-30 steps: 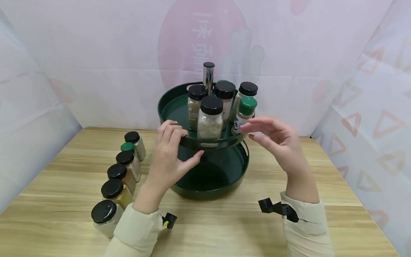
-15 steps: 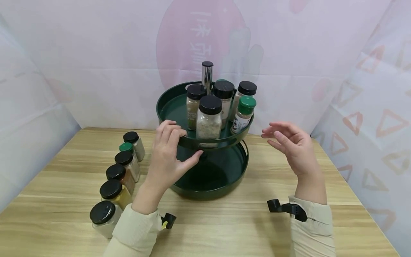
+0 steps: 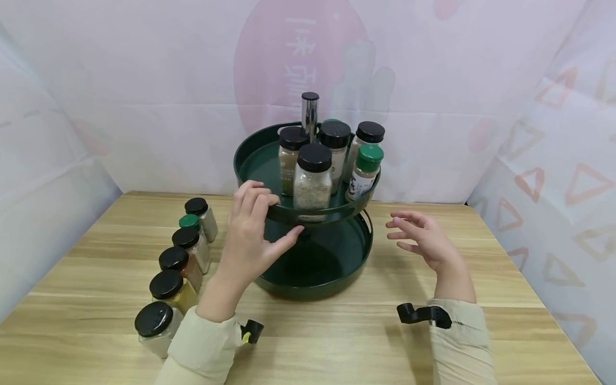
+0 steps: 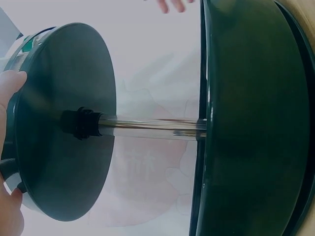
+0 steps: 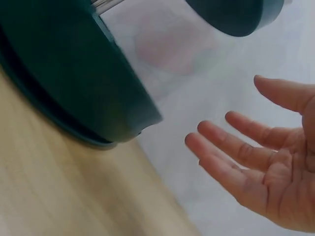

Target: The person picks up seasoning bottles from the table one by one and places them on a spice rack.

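Observation:
A dark green two-tier spice rack [image 3: 313, 291] stands mid-table, with a shiny central post [image 3: 310, 113]. My left hand [image 3: 250, 235] grips the front-left rim of its upper tray [image 3: 344, 212], fingers over the edge and thumb below. The left wrist view shows the tray's underside [image 4: 64, 167] with the thumb [image 4: 11, 83] at its edge. Several jars stand crowded on the right half of that tray, among them a clear jar [image 3: 312, 190] with a black lid and a small green-capped bottle [image 3: 364, 174]. Right of the rack, my right hand [image 3: 423, 240] hovers with loosely spread fingers, holding nothing.
Several more spice jars form a row at the left of the table, from a black-lidded jar [image 3: 156, 326] in front to another jar [image 3: 204, 219] at the back. A printed cloth [image 3: 168, 80] hangs behind. The lower tray has a side handle [image 3: 367, 220].
My right hand has withdrawn from beside the green-capped bottle, first moving right, then sinking lower next to the rack. The left hand keeps its grip on the upper tray's rim.

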`<state>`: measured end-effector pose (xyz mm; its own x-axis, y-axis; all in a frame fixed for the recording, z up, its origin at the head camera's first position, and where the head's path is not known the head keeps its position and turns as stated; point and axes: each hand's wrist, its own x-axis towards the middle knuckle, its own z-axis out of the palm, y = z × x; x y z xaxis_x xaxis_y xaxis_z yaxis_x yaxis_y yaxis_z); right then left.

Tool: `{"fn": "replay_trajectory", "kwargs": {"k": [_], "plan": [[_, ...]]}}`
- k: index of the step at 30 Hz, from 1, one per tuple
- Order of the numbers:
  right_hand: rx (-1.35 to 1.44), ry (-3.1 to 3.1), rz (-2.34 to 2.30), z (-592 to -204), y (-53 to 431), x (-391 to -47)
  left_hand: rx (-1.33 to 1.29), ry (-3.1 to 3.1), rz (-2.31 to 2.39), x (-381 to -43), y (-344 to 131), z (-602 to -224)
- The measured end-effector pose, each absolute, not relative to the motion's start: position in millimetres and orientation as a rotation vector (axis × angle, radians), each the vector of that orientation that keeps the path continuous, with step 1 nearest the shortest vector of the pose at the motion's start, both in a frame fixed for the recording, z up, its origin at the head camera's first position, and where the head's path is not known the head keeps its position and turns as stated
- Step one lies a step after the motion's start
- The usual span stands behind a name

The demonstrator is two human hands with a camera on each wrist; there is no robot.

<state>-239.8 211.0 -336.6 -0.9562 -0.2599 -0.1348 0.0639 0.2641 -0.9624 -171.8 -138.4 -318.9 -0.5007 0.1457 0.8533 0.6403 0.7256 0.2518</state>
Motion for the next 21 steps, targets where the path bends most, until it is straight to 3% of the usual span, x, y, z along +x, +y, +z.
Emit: {"fn": "replay_trajectory", "kwargs": {"k": [10, 21], "plan": [[-0.024, 2.173, -1.664, -365.6, 204.7, -250.8, -0.604, -2.038, -0.7, -172.4, -138.8, -318.8], [-0.057, 1.936, -1.772, -382.8, 192.5, -256.9, -0.598, -2.042, -0.711, -172.2, -138.7, -319.3]]}}
